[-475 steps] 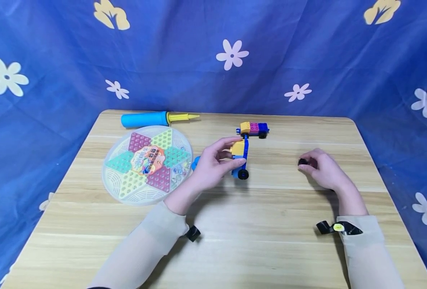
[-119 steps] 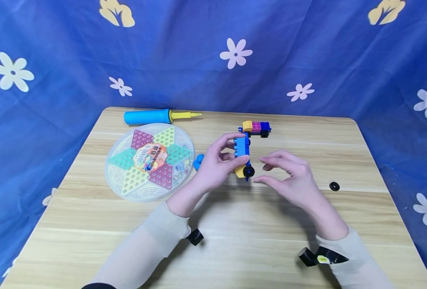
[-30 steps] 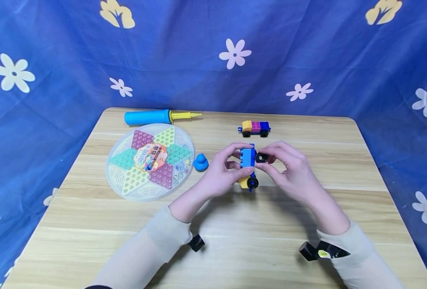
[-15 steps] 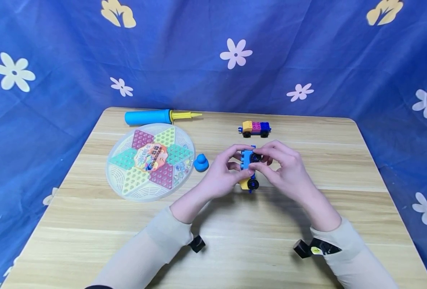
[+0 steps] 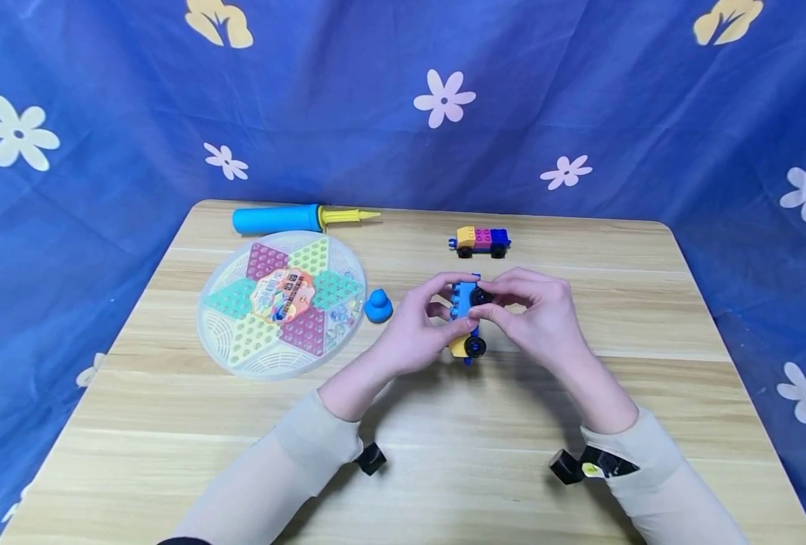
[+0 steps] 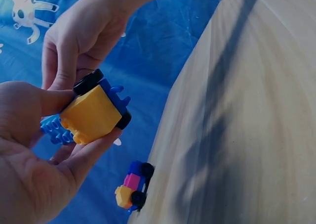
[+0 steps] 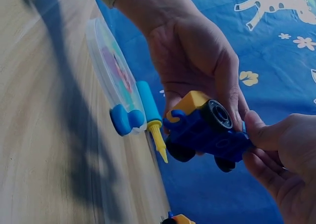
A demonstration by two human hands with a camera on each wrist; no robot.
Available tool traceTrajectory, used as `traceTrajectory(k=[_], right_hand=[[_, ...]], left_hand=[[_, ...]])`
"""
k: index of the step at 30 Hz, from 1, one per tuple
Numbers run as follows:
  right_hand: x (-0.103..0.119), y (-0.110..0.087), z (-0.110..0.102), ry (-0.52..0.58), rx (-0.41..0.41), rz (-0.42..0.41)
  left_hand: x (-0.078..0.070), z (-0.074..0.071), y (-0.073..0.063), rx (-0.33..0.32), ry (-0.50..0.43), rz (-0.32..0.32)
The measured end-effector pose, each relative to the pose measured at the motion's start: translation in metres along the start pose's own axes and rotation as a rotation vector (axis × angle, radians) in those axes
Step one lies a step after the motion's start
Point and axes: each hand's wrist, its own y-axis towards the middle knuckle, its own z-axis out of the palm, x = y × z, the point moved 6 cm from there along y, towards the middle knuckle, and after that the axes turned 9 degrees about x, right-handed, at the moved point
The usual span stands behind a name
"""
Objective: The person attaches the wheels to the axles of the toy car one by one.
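Note:
My left hand (image 5: 419, 329) grips a toy block car (image 5: 465, 301) above the table, thumb on one side and fingers on the other. Light blue and yellow bricks sit on its dark blue chassis (image 7: 207, 139), which is tipped on its side with its wheels towards the right. My right hand (image 5: 542, 314) pinches a black wheel (image 5: 480, 296) against the chassis at the end farther from me. Another black wheel (image 5: 474, 347) sits at the nearer, yellow end. In the right wrist view, the right fingertips (image 7: 256, 127) hide the pinched wheel.
A second block car (image 5: 482, 241), yellow, pink and blue, stands behind the hands. To the left lie a round Chinese checkers board (image 5: 215, 341), a blue and yellow hand pump (image 5: 276, 220) and a small blue knob-shaped piece (image 5: 378, 306). A blue flowered cloth (image 5: 348, 98) hangs behind the table (image 5: 457, 469).
The black ring that lay at the table's right is gone from there. My right hand has brought a black wheel leftward, from just beside the chassis to against it. My left hand stays nearly still.

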Motion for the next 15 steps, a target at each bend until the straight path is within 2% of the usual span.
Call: traceTrajectory(k=[7,15], right_hand=[[0.0000,0.0009,-0.0011,0.027,0.006,0.047],[0.0000,-0.0008,0.0019,0.022,-0.020,-0.006]], left_hand=[[-0.0025,-0.0005,-0.0003,-0.006,0.034,-0.006],[-0.0059,-0.0005,-0.0001,-0.004,0.097,0.021]])
